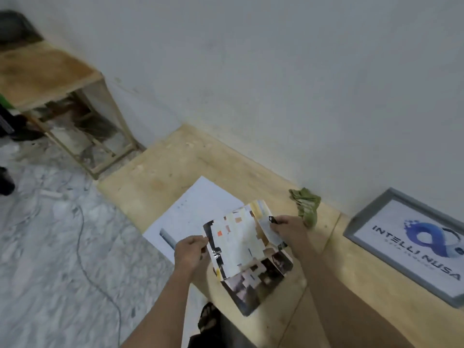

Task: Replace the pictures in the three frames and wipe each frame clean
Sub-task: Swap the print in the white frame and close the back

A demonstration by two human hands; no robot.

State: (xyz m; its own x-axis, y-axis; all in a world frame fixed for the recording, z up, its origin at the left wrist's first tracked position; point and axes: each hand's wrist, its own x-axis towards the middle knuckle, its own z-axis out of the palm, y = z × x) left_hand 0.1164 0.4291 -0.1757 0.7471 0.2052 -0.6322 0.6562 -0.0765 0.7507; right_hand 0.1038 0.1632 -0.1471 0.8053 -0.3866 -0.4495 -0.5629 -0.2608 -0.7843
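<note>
Grey frame (pixel 376 223) cropped at right edge

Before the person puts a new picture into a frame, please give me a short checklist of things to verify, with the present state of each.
1. Picture held firmly: ok. The left hand and the right hand both grip the printed picture at its edges.
2. Right hand free for the frame: not ok, it also holds a small dark object.
3. Frame within reach: ok, a grey frame lies on the wooden bench to the right.
4. That frame open and empty: not ok, a logo print shows inside.
5. Wiping cloth ready: ok, a green cloth lies by the wall.
6. Picture fits the frame: cannot tell.
</note>
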